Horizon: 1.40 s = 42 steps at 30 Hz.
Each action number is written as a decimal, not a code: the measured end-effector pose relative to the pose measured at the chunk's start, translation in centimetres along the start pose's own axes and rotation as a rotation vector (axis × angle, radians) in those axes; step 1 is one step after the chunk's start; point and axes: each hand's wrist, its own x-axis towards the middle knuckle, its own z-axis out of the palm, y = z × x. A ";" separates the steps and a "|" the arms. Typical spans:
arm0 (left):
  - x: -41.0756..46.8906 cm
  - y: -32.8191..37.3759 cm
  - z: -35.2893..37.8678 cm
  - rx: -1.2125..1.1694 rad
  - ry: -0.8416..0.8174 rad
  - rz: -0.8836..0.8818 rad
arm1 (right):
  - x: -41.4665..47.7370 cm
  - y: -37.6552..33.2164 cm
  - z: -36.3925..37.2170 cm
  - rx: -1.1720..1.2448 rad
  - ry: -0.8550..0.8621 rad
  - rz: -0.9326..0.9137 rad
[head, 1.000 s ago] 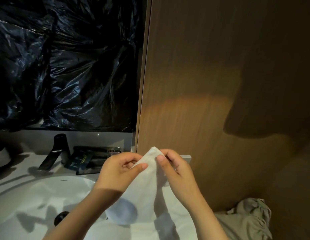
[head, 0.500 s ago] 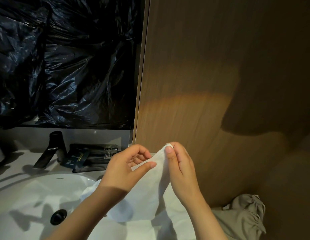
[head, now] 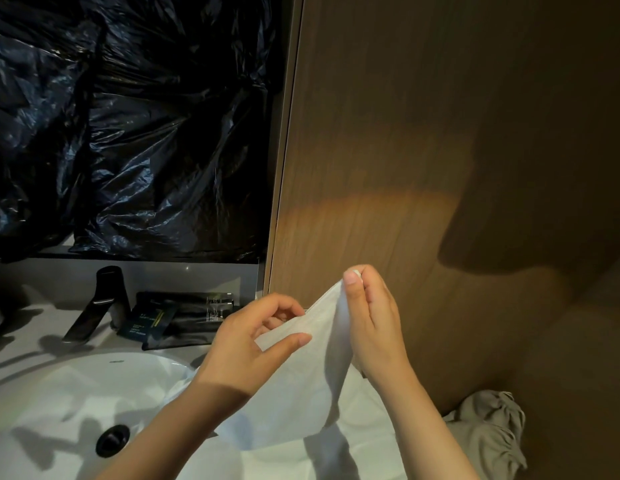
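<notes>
A white cloth (head: 301, 382) hangs in front of me over the right side of a white sink basin (head: 59, 403). My right hand (head: 374, 323) pinches the cloth's top corner between thumb and fingers and holds it highest. My left hand (head: 253, 337) is just to the left and lower, thumb laid on the front of the cloth and curled fingers behind its upper edge. The lower part of the cloth drapes down onto the counter.
A dark faucet (head: 97, 303) stands behind the basin, with dark sachets (head: 177, 320) beside it. The drain (head: 113, 439) is at the basin's bottom. Black plastic sheeting (head: 128, 126) covers the wall above. A wooden panel (head: 423, 168) rises on the right; a beige crumpled cloth (head: 488, 431) lies below it.
My right hand has slid up along the cloth's edge and raised its corner. My left hand has dropped lower on the edge, so the hands are further apart.
</notes>
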 end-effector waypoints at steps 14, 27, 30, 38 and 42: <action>0.4 -1.4 -0.8 0.156 -0.037 0.051 | 4.4 -1.9 -3.7 -0.089 0.183 -0.087; 5.0 -1.4 -5.0 0.257 -0.127 -0.007 | 9.1 -4.5 -8.6 -0.224 0.378 -0.140; 6.9 -1.3 -6.6 0.305 -0.161 -0.017 | 10.5 -5.2 -10.0 -0.239 0.435 -0.143; 9.0 -2.3 -8.3 0.469 -0.273 -0.027 | 12.6 -5.6 -11.7 -0.260 0.485 -0.114; 8.4 -2.8 -7.7 0.169 -0.278 -0.111 | 12.9 -4.8 -11.9 -0.260 0.484 -0.080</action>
